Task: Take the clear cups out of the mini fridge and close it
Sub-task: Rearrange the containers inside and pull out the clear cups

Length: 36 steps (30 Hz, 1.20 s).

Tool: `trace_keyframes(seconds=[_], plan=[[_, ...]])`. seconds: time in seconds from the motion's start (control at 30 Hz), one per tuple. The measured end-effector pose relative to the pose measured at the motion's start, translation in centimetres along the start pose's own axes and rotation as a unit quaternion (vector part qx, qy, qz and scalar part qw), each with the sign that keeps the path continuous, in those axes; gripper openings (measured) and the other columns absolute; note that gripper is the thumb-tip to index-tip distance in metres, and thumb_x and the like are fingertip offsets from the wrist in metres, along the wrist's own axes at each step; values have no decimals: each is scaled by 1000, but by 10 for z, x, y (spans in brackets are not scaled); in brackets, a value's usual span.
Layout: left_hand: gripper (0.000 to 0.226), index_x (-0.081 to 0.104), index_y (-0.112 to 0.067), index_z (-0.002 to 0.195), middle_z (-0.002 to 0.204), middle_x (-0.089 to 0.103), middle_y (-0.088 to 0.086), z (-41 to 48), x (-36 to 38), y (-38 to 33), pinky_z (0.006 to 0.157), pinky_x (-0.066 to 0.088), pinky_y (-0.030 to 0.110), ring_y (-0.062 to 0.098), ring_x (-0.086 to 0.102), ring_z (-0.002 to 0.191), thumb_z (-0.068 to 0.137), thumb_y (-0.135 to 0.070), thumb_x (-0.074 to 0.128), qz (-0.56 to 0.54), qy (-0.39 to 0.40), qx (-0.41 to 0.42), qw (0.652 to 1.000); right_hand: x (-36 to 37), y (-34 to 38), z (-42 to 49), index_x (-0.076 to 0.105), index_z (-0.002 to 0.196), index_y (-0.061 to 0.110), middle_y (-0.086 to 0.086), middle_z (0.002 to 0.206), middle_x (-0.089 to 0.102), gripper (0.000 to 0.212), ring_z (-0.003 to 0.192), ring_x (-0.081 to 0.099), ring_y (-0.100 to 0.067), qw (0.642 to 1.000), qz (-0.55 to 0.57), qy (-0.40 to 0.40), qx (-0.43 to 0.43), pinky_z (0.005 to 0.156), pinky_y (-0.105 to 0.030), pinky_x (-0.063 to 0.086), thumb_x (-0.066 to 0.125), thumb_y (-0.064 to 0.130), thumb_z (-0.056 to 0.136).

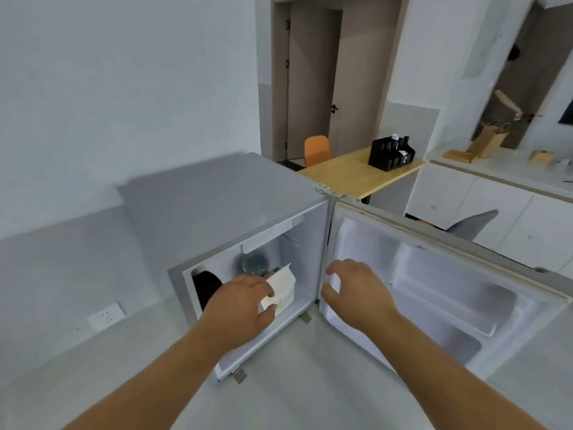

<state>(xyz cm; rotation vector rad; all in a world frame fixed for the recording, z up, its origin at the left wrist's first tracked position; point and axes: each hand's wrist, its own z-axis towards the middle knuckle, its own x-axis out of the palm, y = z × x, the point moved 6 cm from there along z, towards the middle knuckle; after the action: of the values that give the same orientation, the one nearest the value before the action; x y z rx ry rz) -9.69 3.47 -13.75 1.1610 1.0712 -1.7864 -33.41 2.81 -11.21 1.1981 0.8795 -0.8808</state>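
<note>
Head view looks down on a small grey mini fridge (217,193) standing on a pale floor, its white-lined door (434,274) swung wide open to the right. Inside the cabinet, a blurred clear round cup (254,263) sits toward the far side, with a white paper bag (283,288) just near of it and a dark rounded object (206,288) at the left. The left hand (242,308) reaches into the opening, fingers (263,290) loosely spread and curved, tips against the paper bag; it grips nothing that I can make out. The right hand (356,293) hovers at the hinge edge, fingers half curled and open, empty. Far right, a black organiser (391,153) stands on a wooden table (350,175).
</note>
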Motion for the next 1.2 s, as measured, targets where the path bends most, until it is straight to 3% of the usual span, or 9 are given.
trace_keyframes(seconds=[0.23,0.33,0.5,0.67,0.8,0.9,0.97,1.03,1.2], plan=[[63,49,-27,144,148,55,-2,27,102,56,106,47,36,20,54,131,87,-44,71,-218,69,-223,948,143,33,76,67,96,18,-1,104,69,22,93,64,-20,963,153,178,129,68,-29,46,57,38,95],[70,46,-32,146,143,57,-1,51,135,77,102,51,42,24,58,127,83,-39,74,-270,49,-289,917,184,34,120,59,80,17,-4,88,65,27,86,67,-25,948,177,197,177,72,-35,55,54,37,96],[66,48,-25,139,136,58,4,75,180,110,87,49,33,27,61,120,81,-40,77,-264,43,-353,896,239,20,160,65,83,21,-3,78,73,32,69,73,-22,919,201,229,250,54,-31,62,54,49,92],[60,54,-27,124,125,60,-1,77,211,121,75,45,29,19,64,107,72,-51,71,-278,69,-355,890,260,-4,168,62,92,16,-12,86,75,12,67,77,-27,878,273,241,311,60,-45,66,52,24,94],[57,53,-29,117,114,56,-2,73,233,113,63,43,19,13,60,90,72,-49,82,-279,61,-363,887,243,-24,179,56,110,26,-5,97,66,19,63,73,-29,940,146,215,219,47,-34,60,47,27,94],[46,56,-19,107,104,68,-2,83,256,99,75,53,29,18,70,93,80,-48,79,-331,88,-374,862,235,-40,196,51,123,28,-4,99,52,24,77,64,-30,975,24,164,147,54,-35,54,42,28,100],[33,60,-18,98,95,73,-6,97,268,91,80,55,27,8,72,91,83,-41,78,-403,89,-373,831,235,-45,208,50,132,27,-5,100,45,30,79,58,-32,985,14,124,117,52,-29,39,44,24,103],[26,62,-20,96,94,76,-8,112,274,88,83,55,24,0,71,90,83,-34,80,-466,74,-374,798,237,-47,220,52,133,23,-11,109,48,32,76,56,-33,991,20,91,95,58,-30,40,48,19,102],[32,59,-23,110,117,70,-4,142,279,98,95,52,32,11,66,109,86,-29,78,-524,55,-375,762,244,-44,241,55,137,19,-16,125,51,36,88,58,-35,992,60,67,83,69,-28,37,49,13,102]])
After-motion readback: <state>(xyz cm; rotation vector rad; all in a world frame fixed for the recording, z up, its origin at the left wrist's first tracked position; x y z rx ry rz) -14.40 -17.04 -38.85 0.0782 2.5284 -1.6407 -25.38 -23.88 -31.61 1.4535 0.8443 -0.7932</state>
